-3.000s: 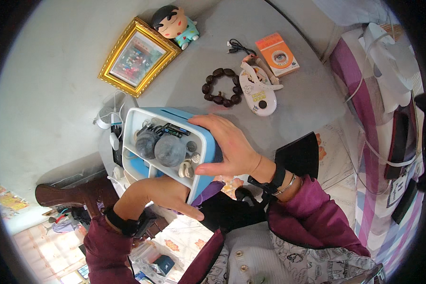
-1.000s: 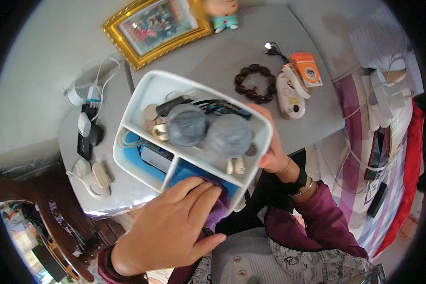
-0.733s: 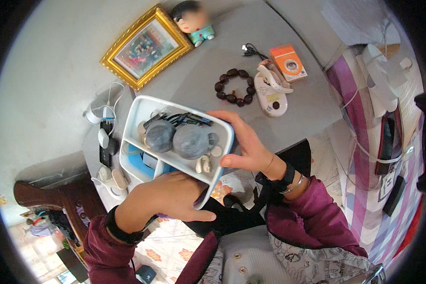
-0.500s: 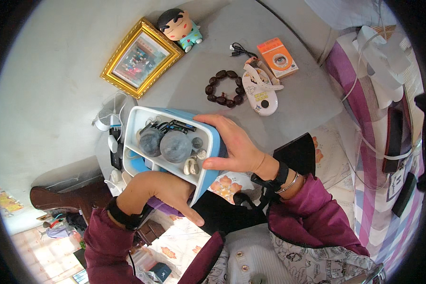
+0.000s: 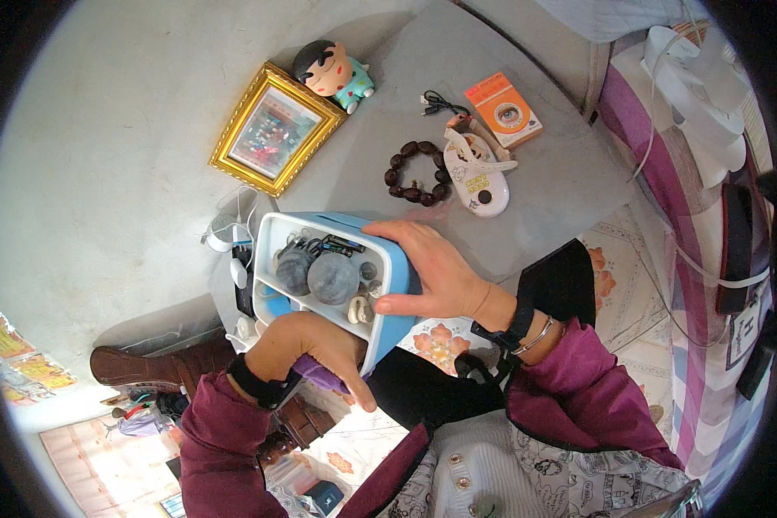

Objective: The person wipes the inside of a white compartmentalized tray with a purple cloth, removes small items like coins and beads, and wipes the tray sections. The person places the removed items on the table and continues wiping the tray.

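Observation:
A blue and white storage box (image 5: 397,272) is tilted in front of me above the table edge. My right hand (image 5: 436,276) grips its right side, with the thumb near the rim and the fingers over the blue wall. Against the box's near side lies my left hand (image 5: 324,345); its thumb points down, and the other fingers are mostly hidden. A bunched purple cloth (image 5: 309,371) shows under the left palm. Inside the box are two cloudy grey balls (image 5: 333,279), black cables, batteries (image 5: 344,243) and a small white clip-like item (image 5: 359,309).
On the grey table (image 5: 561,173) lie a bead bracelet (image 5: 417,173), a white oval device (image 5: 477,186) and an orange carton (image 5: 505,110). A gold picture frame (image 5: 278,129) and a cartoon figure (image 5: 332,73) stand by the wall. A power strip (image 5: 243,281) sits left of the box.
The whole scene has shifted slightly right in view, the box and hands a little down as well. Both hands keep much the same hold on the box.

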`<state>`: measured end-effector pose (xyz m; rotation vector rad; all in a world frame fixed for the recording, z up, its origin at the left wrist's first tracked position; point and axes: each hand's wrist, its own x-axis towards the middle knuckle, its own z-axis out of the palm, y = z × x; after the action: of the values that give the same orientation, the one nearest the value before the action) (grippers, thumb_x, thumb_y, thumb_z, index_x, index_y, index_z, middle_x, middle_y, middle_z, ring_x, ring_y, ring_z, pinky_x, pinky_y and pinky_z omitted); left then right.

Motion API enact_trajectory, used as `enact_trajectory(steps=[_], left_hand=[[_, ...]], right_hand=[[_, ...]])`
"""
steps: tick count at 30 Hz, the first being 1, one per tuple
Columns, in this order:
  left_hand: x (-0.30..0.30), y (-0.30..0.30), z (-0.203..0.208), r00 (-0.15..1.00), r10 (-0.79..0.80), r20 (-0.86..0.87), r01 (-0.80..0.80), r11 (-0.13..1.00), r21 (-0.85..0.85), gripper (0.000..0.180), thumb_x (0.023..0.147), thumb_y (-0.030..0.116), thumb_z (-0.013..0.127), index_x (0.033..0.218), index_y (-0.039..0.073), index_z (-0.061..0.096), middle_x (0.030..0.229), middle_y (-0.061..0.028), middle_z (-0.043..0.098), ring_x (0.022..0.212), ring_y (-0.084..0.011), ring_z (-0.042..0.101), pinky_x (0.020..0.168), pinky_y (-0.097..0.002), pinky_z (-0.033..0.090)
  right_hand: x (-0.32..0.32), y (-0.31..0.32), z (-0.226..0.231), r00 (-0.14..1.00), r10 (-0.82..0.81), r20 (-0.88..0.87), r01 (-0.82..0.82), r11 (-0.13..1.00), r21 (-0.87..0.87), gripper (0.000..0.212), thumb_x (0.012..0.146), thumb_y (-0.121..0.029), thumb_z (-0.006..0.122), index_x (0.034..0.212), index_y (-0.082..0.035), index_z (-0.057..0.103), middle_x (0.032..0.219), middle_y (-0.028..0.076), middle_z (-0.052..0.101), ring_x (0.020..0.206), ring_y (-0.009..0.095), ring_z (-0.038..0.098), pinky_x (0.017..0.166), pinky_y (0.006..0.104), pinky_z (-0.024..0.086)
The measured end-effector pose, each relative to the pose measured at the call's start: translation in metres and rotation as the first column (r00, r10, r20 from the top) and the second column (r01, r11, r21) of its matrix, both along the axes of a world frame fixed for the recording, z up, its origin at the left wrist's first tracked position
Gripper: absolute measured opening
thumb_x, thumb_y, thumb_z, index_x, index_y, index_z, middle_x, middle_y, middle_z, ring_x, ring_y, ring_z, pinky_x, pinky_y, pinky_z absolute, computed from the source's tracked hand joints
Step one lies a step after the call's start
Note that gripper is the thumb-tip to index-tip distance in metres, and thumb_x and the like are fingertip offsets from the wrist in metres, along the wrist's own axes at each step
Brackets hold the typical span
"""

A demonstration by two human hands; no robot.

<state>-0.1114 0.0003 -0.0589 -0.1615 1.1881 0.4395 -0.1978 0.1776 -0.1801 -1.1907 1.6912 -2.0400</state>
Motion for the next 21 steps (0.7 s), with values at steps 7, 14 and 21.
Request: enact_trajectory(steps=[7, 14, 21], left_hand=[[0.010, 0.005, 0.005, 0.937, -0.056, -0.346, 0.061, 0.998, 0.002, 0.053, 0.071, 0.057, 0.082, 0.079, 0.005, 0.073, 0.074, -0.0064, 0.068, 0.065, -0.0181, 0.064, 0.063, -0.0305, 0.050], [0.044, 0.000, 0.043, 0.469, 0.217, -0.856, -0.108, 0.976, 0.188, 0.056, 0.074, 0.039, 0.085, 0.108, 0.003, 0.061, 0.105, -0.0161, 0.061, 0.098, -0.0313, 0.059, 0.087, -0.0391, 0.047], [0.156, 0.020, 0.047, -0.213, 0.557, -0.803, -0.643, 0.539, 0.544, 0.032, 0.083, 0.028, 0.077, 0.097, 0.006, 0.059, 0.088, -0.0078, 0.062, 0.077, -0.0251, 0.060, 0.071, -0.0361, 0.047]], right_hand=[[-0.002, 0.001, -0.002, 0.999, 0.028, 0.015, -0.029, 0.999, 0.026, 0.083, 0.078, -0.055, 0.077, 0.138, -0.004, 0.050, 0.130, 0.021, 0.058, 0.118, 0.040, 0.056, 0.103, 0.0464, 0.042], [-0.001, 0.003, 0.004, 0.999, 0.026, 0.036, -0.027, 0.999, 0.037, 0.083, 0.078, -0.054, 0.077, 0.138, -0.004, 0.051, 0.128, 0.022, 0.059, 0.115, 0.041, 0.058, 0.100, 0.0461, 0.045], [0.000, 0.001, -0.005, 0.988, 0.098, 0.119, -0.102, 0.994, 0.030, 0.087, 0.078, -0.052, 0.078, 0.141, -0.002, 0.047, 0.130, 0.021, 0.058, 0.119, 0.038, 0.057, 0.103, 0.0444, 0.044]])
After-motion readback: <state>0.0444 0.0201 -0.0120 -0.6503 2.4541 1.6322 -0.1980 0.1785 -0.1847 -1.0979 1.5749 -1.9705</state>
